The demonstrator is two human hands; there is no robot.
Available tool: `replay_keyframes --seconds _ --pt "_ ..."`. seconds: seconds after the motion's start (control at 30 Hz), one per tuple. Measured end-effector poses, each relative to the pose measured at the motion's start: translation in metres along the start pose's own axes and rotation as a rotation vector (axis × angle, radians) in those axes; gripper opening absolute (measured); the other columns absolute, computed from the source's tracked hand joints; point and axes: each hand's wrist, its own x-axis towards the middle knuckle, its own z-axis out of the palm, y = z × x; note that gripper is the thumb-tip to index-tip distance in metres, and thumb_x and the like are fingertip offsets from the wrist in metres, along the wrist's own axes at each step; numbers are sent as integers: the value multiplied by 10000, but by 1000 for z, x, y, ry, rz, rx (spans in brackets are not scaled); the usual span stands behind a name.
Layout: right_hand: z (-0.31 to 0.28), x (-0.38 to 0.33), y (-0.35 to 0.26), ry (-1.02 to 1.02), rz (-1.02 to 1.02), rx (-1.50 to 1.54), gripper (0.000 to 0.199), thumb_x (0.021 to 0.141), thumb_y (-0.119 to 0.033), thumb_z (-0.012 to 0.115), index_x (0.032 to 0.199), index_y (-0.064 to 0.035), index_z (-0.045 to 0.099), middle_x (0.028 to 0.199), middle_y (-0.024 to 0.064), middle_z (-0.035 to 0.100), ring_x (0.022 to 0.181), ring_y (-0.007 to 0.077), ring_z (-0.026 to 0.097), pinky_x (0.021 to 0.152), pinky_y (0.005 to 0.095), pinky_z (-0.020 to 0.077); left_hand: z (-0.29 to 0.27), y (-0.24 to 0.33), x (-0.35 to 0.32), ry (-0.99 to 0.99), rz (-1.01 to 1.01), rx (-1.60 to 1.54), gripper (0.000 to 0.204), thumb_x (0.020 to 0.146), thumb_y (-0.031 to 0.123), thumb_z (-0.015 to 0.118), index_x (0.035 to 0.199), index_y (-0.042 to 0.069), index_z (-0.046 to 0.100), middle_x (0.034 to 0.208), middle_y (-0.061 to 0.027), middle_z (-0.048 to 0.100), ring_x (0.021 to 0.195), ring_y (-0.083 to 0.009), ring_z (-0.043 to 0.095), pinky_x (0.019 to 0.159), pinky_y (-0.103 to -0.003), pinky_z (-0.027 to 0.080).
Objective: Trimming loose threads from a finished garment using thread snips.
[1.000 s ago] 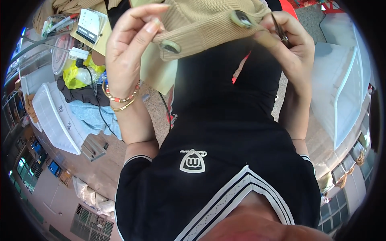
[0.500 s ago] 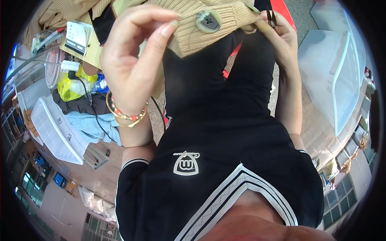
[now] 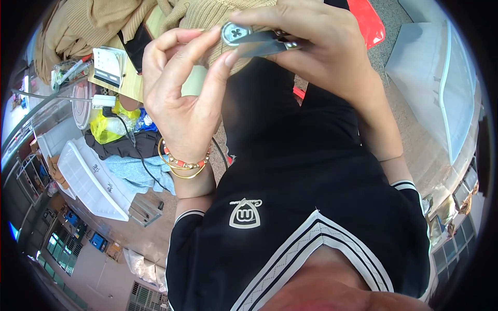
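A round button with a dark centre and grey-white rim lies against a beige ribbed knit garment, high in the view. My left hand is curled at the button's left, its index fingertip by the rim and its thumb lower on the knit. Any thread between those fingers is too fine to make out. Thread snips are gripped in my right hand; their blades, blurred, point left just under the button, close to my left thumb. My right index finger reaches to the button's upper edge.
Left of my hands, a wooden board bears a dark phone and a stack of cards. Below are a charger with cable, a yellow bag and a white bin. A translucent tub stands right, near a red stool.
My right hand has swung left with the snips, from the garment's right end to the button. My left finger and thumb have parted slightly, and the button has shifted left and down.
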Motion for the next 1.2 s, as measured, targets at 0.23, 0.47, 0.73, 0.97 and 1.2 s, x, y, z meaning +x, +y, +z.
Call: replay_keyframes --seconds 0.23,0.47,0.73,0.97,1.2 --pt "31 -1 56 329 -607 -157 414 699 -52 739 1105 -63 661 877 87 685 807 254 675 732 300 496 3 -1 0 -7 -86 -109 321 728 15 791 1041 43 728 999 -56 598 819 -124 579 744 -243 468" --pt "47 0 61 395 -554 -14 350 727 -6 709 1074 -37 676 865 100 691 797 242 682 695 288 510 5 -4 -1 13 -115 -162 312 727 20 794 1031 19 722 976 -52 597 800 -117 571 723 -238 467" --pt "47 -4 59 409 -501 -58 340 737 14 708 1073 -28 675 847 107 684 771 239 676 682 291 510 6 5 2 29 -128 -139 240 763 24 773 998 12 727 947 -60 600 776 -118 571 706 -236 465" --pt "48 -5 60 408 -498 -75 357 730 15 709 1082 -27 672 855 104 687 780 236 676 686 287 508 4 3 8 25 -201 -201 176 776 17 762 951 17 737 914 -48 590 760 -109 553 684 -227 448" --pt "33 -5 25 292 -208 37 363 732 13 703 1092 -33 673 869 103 692 800 231 672 710 292 501 7 -8 15 86 30 -25 140 747 11 774 879 36 736 884 -51 579 793 -134 546 678 -235 442"
